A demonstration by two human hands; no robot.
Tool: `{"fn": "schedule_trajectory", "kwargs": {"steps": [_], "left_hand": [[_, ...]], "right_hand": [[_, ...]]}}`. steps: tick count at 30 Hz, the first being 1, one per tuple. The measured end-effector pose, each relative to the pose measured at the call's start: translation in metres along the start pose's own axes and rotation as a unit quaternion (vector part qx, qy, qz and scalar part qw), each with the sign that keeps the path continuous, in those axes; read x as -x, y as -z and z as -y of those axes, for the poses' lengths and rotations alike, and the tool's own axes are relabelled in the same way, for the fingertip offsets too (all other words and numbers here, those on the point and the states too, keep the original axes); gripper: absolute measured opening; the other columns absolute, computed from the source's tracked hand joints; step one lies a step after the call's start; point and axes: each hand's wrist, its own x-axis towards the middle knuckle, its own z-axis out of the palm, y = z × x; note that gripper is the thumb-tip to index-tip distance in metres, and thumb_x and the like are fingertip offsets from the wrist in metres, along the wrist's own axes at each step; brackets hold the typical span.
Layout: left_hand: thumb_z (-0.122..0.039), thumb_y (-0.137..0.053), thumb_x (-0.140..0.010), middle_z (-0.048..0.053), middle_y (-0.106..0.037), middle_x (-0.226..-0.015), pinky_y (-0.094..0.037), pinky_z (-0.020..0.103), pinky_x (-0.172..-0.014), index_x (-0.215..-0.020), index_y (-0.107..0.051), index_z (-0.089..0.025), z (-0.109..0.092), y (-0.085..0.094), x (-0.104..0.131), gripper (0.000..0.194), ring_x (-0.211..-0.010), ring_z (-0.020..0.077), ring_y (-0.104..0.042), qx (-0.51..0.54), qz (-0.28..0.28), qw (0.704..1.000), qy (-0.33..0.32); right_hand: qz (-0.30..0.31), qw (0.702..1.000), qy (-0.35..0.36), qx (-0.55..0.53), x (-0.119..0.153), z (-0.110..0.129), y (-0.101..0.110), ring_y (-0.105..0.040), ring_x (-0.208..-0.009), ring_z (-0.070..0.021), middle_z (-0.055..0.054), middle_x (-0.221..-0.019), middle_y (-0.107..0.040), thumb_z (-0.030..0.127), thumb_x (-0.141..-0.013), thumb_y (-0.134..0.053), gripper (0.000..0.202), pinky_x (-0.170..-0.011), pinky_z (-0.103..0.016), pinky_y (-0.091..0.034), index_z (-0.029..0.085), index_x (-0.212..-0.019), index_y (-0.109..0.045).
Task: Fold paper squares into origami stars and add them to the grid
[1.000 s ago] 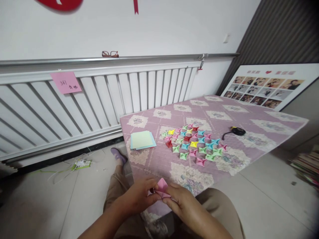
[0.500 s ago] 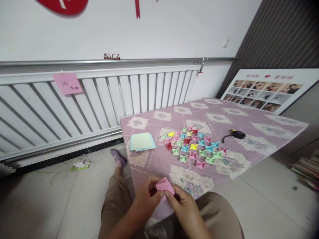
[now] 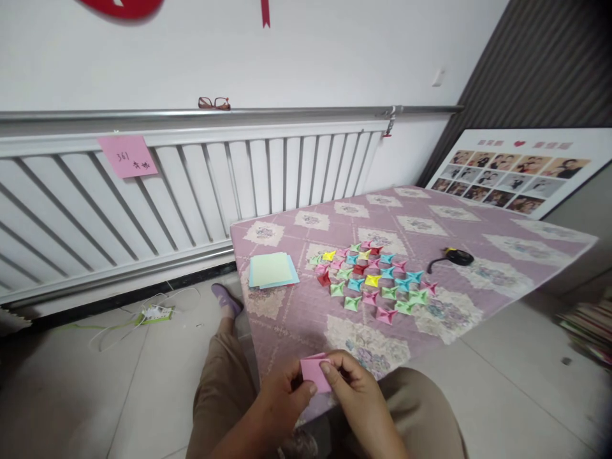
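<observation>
Between my two hands is a folded piece of pink origami paper (image 3: 313, 372), held over the near edge of the table. My left hand (image 3: 285, 396) pinches its left side, with the thumb at the lower edge. On the right side, my right hand (image 3: 352, 387) grips it, thumb pressed on the upper right of the front face. Beyond the hands, several small folded paper shapes (image 3: 372, 281) in pink, green, blue, yellow and red stand in rows. A stack of square paper sheets (image 3: 270, 271), pale green on top with blue below, lies at the table's left.
A patterned purple cloth covers the table (image 3: 296, 319). A black and yellow tape measure (image 3: 459, 257) lies to the right. Behind runs a white radiator (image 3: 282, 172), with glasses (image 3: 214, 103) on the pipe above. A power strip (image 3: 155, 314) with cables is on the floor.
The pink paper has gone from a pointed, partly opened shape to a flatter square. My right thumb has moved up onto its face, and my left thumb has shifted slightly lower.
</observation>
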Motion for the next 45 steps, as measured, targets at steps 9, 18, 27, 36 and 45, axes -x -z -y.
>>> {"fn": "schedule_trajectory", "kwargs": {"steps": [9, 18, 27, 36, 45], "left_hand": [[-0.016, -0.049, -0.075, -0.003, -0.050, -0.067, -0.033, 0.022, -0.057, -0.113, -0.059, -0.014, 0.002, -0.007, 0.001, 0.040, -0.059, 0.0102, -0.042, -0.007, 0.031, 0.998, 0.053], [-0.021, -0.050, -0.071, -0.003, -0.047, -0.064, -0.032, 0.022, -0.054, -0.094, -0.063, -0.012, -0.004, -0.010, 0.000, 0.028, -0.056, 0.0101, -0.040, -0.001, 0.046, 0.996, 0.070], [-0.016, -0.045, -0.071, -0.004, -0.046, -0.060, -0.028, 0.021, -0.052, -0.078, -0.060, -0.013, -0.004, -0.006, 0.001, 0.017, -0.053, 0.0091, -0.038, -0.024, 0.081, 0.994, 0.072], [-0.017, -0.045, -0.072, -0.004, -0.045, -0.059, -0.030, 0.021, -0.053, -0.078, -0.060, -0.014, -0.005, -0.004, 0.002, 0.016, -0.053, 0.0089, -0.038, -0.033, 0.094, 0.992, 0.079], [-0.029, -0.048, -0.073, -0.004, -0.048, -0.052, -0.033, 0.024, -0.053, -0.065, -0.050, -0.017, -0.001, 0.001, -0.002, 0.015, -0.048, 0.0107, -0.043, -0.050, 0.038, 0.990, 0.128]], "right_hand": [[-0.038, 0.999, -0.020, -0.004, 0.002, -0.007, 0.001, -0.045, -0.058, -0.0135, 0.002, -0.059, -0.051, 0.053, -0.074, -0.062, 0.036, -0.055, -0.024, -0.038, 0.020, -0.062, -0.057], [-0.033, 0.999, -0.027, 0.006, 0.003, -0.007, 0.006, -0.039, -0.055, -0.0117, 0.005, -0.057, -0.043, 0.051, -0.075, -0.061, 0.035, -0.052, -0.024, -0.034, 0.020, -0.060, -0.050], [-0.009, 0.999, -0.026, -0.045, 0.002, -0.010, 0.009, -0.044, -0.057, -0.0123, 0.003, -0.059, -0.050, 0.048, -0.071, -0.068, 0.034, -0.055, -0.025, -0.036, 0.020, -0.059, -0.053], [-0.018, 0.993, -0.078, -0.091, 0.002, -0.010, 0.005, -0.045, -0.054, -0.0115, 0.005, -0.058, -0.050, 0.054, -0.065, -0.071, 0.038, -0.053, -0.024, -0.036, 0.021, -0.077, -0.058], [-0.007, 0.995, -0.089, -0.049, 0.001, -0.004, 0.008, -0.042, -0.054, -0.0112, 0.005, -0.057, -0.048, 0.055, -0.070, -0.064, 0.035, -0.052, -0.024, -0.035, 0.020, -0.069, -0.060]]}}
